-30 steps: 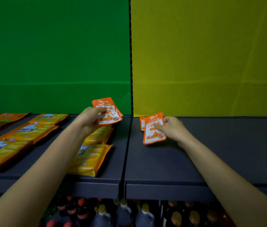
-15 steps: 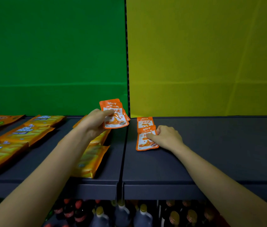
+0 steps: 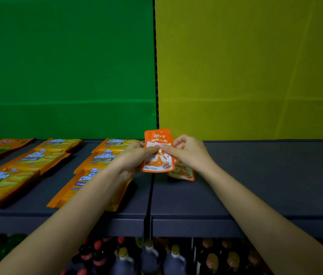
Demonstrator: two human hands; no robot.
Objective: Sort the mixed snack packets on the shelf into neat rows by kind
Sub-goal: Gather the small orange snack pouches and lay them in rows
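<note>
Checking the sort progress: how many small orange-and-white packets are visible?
At least 3. Two overlapping small orange packets are held up between the left hand and right hand; one more lies on the shelf under the right hand. Others may be hidden.

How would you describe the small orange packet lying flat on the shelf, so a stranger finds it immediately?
Find the yellow back panel; below it is the dark shelf. The small orange packet lies near its left edge, under the right hand. Unlike the packets held up, it rests flat.
</note>
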